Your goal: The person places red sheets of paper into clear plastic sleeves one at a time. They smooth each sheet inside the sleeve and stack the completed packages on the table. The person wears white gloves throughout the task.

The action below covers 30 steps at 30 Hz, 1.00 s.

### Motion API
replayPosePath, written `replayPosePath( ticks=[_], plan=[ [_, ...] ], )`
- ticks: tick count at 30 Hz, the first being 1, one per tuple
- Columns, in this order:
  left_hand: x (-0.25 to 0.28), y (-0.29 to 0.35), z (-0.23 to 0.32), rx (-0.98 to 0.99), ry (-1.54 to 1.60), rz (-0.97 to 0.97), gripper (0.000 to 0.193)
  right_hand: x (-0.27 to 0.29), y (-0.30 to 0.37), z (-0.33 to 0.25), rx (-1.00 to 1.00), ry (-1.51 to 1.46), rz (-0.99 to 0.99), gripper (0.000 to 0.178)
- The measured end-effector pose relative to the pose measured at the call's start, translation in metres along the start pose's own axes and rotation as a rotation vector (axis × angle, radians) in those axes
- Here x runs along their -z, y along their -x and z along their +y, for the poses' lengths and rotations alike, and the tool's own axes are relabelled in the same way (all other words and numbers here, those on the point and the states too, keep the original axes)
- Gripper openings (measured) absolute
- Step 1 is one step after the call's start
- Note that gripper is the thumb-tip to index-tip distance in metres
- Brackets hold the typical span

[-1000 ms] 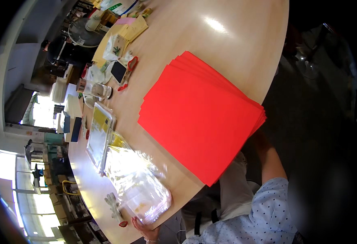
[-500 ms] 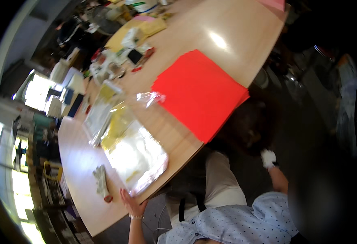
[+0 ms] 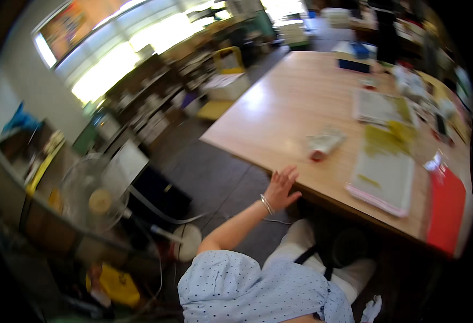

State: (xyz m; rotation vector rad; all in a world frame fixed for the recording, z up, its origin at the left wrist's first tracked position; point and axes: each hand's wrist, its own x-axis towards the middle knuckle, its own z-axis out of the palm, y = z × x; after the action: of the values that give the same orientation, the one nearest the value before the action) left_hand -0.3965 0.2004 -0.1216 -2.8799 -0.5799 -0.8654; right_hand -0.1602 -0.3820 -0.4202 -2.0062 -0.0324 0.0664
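My bare left hand [image 3: 282, 188], with a bracelet at the wrist, is open at the near edge of the table [image 3: 279, 116]. Its fingers are spread and hold nothing; whether they touch the edge I cannot tell. A pale work glove [image 3: 328, 142] with a red cuff lies on the tabletop beyond it. To the right are a stack of clear plastic bags [image 3: 390, 180] with yellowish parts and a second stack [image 3: 379, 106] behind. Only a small part of my white-gloved right hand [image 3: 372, 309] shows low at the bottom edge, its fingers unclear.
A pile of red sheets [image 3: 445, 212] sits at the table's right. On the left stand a fan [image 3: 99, 202] and a cabinet [image 3: 42, 199], with a cable [image 3: 166, 218] across the floor. A yellow chair [image 3: 217, 109] stands beyond the table's left side.
My view has swung left, so the table and red sheets now sit farther right and the fan has come into sight. My left hand has lifted from beside the plastic bags to the table's edge.
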Motion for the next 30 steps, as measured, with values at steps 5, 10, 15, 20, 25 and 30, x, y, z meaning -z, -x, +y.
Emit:
replayPosePath(
  ticks=[5,10,15,20,25,30],
  plan=[
    [0.163,0.138,-0.201,0.679,-0.628,-0.098,0.062,-0.025,0.016,-0.194,0.375,0.345,-0.773,0.033],
    [0.328,0.234,-0.314,1.162,-1.064,-0.289,0.039,-0.095,-0.005,-0.247,0.706,0.398,-1.023,0.031],
    [0.443,0.255,-0.373,1.335,-1.232,-0.511,0.038,-0.132,-0.002,-0.256,0.673,0.431,-1.053,0.032],
    [0.48,0.274,-0.405,1.434,-1.277,-0.673,0.044,-0.168,0.004,-0.26,0.876,0.424,-0.834,0.015],
    [0.496,0.277,-0.376,1.363,-1.287,-0.61,0.031,-0.189,0.005,-0.268,0.825,0.466,-0.873,0.017],
    [0.499,0.303,-0.371,1.175,-1.36,-0.498,0.025,-0.186,0.004,-0.274,0.775,0.493,-0.92,0.022]
  ],
)
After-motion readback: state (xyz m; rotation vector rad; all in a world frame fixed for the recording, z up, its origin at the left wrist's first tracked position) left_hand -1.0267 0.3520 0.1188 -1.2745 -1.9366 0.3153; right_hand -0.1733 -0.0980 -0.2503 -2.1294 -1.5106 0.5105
